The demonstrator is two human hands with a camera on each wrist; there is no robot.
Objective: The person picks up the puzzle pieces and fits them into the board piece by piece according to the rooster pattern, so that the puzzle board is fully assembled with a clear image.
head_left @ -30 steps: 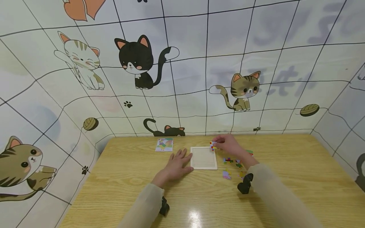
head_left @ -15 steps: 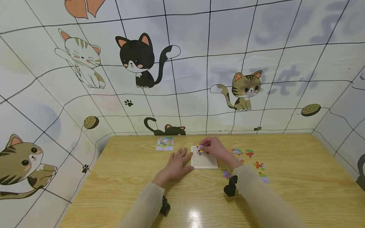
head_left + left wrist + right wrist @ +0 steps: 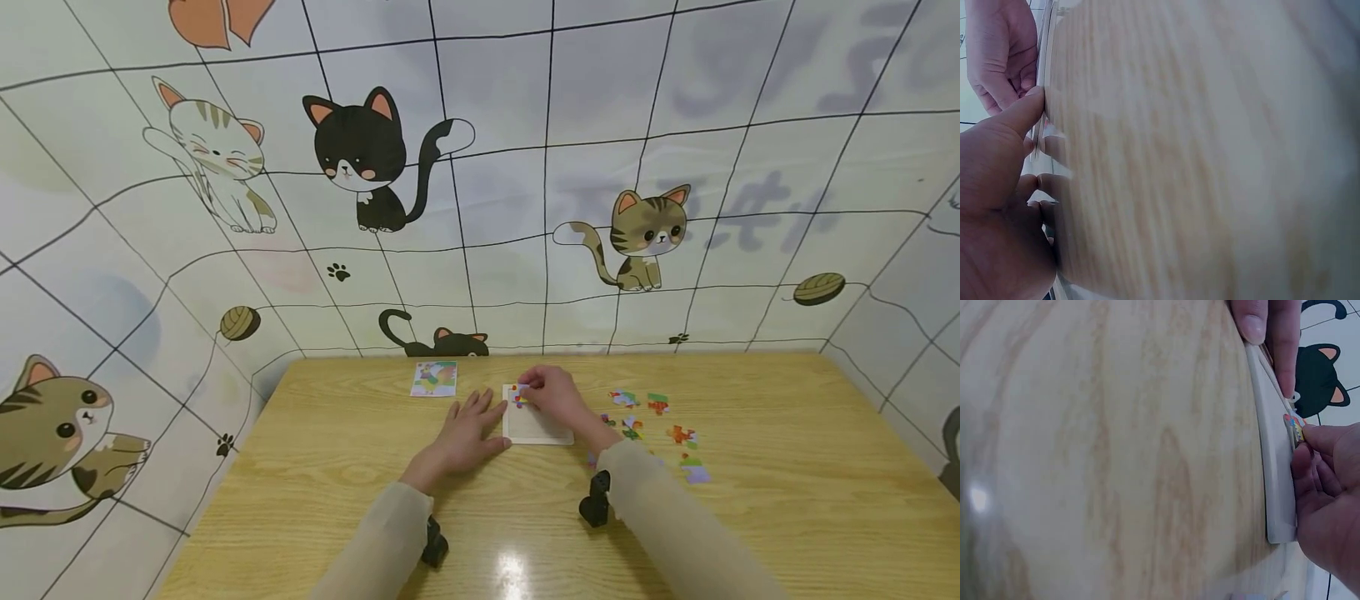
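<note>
A square, pale puzzle frame (image 3: 540, 442) lies on the wooden table. My left hand (image 3: 467, 435) rests flat at its left side, fingers spread, with fingertips and thumb right at the edge. Between thumb and fingers, my right hand (image 3: 557, 395) pinches a colourful jigsaw piece (image 3: 519, 398) over the frame's upper left corner. In the right wrist view the piece (image 3: 1296, 430) stands tilted in the fingertips, close above the frame (image 3: 1277, 481). The left wrist view has the left thumb (image 3: 1025, 112) against the frame's edge, while the right hand (image 3: 1004, 53) appears beyond it.
Several loose jigsaw pieces (image 3: 681, 434) are scattered right of the frame, some partly hidden under the right forearm. A square picture card (image 3: 433, 379) lies at the back left near the wall. A cat-patterned wall covering (image 3: 495, 208) encloses the table's back and sides.
My right hand has carried the jigsaw piece leftward from the frame's upper right corner to its upper left corner, uncovering loose pieces on the right. The left hand has stayed in place.
</note>
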